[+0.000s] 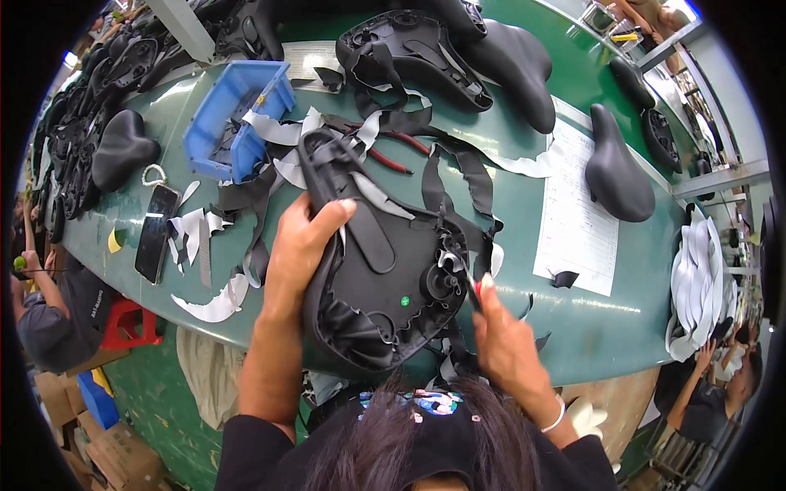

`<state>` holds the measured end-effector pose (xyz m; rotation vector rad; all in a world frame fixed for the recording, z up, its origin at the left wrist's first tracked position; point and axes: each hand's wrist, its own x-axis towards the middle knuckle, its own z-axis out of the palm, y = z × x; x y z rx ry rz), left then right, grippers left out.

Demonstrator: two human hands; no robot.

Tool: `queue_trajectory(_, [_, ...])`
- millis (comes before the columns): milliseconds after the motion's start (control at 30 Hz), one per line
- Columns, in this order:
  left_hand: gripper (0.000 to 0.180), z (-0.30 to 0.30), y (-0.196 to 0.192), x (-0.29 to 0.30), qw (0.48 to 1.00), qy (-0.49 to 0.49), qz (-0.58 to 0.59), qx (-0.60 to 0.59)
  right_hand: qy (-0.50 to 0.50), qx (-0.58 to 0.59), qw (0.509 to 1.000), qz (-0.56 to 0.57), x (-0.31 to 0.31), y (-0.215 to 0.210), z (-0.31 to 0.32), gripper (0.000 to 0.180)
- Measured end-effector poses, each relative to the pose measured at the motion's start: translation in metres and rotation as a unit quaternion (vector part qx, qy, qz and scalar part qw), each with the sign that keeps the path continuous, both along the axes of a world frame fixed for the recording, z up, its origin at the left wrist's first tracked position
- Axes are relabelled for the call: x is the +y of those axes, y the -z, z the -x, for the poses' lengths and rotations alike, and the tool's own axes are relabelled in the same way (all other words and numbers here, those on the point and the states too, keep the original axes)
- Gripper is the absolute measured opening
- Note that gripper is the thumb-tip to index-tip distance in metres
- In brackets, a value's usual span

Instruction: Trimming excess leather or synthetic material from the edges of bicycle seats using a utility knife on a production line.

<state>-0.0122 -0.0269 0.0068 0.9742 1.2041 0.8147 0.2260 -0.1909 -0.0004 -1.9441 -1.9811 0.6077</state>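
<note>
My left hand [303, 245] grips the side of a black bicycle saddle [372, 286], which is turned underside up and tilted over the near edge of the table. The thumb lies over the rim, near the saddle's narrow end. Inside the shell, the cover's edge is gathered in folds, and a small green sticker shows. My right hand [503, 340] is closed around a slim dark tool [472, 293] with a bit of red, held against the saddle's right rim; its exact kind is hard to make out. Torn black strips [471, 176] hang by that rim.
Red-handled pliers [389, 159] lie among black and white offcuts beyond the saddle. A blue bin [233, 123] holds dark scraps, with a phone [157, 235] nearby. More saddles [618, 168] surround printed sheets [573, 221]. Other people work at both sides.
</note>
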Motion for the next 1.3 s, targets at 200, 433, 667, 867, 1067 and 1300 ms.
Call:
queue_trajectory(200, [0.045, 0.009, 0.001, -0.039, 0.995, -0.094, -0.017, -0.036, 0.021, 0.125, 0.985, -0.120, -0.011, 0.000, -0.007, 0.050])
queue_trajectory(433, [0.050, 0.017, 0.038, -0.058, 0.979, -0.158, -0.129, 0.021, 0.043, 0.324, 0.930, -0.166, 0.089, -0.010, 0.004, 0.047])
queue_trajectory(667, [0.056, -0.026, -0.029, -0.044, 0.758, 0.124, -0.504, 0.396, 0.073, 0.430, 0.899, -0.030, 0.073, -0.036, 0.004, 0.049])
queue_trajectory(867, [0.018, -0.048, -0.009, -0.003, 0.866, 0.185, -0.389, 0.252, 0.070, 0.318, 0.945, -0.002, 0.059, -0.038, -0.020, 0.058])
queue_trajectory(1067, [0.032, -0.057, 0.003, -0.003, 0.943, 0.119, -0.284, 0.127, -0.134, -0.106, 0.982, -0.081, 0.059, -0.030, -0.024, 0.063])
queue_trajectory(1300, [0.037, -0.019, -0.016, 0.009, 0.817, -0.007, -0.050, -0.575, -0.025, -0.111, 0.993, 0.010, 0.006, -0.031, 0.014, 0.057])
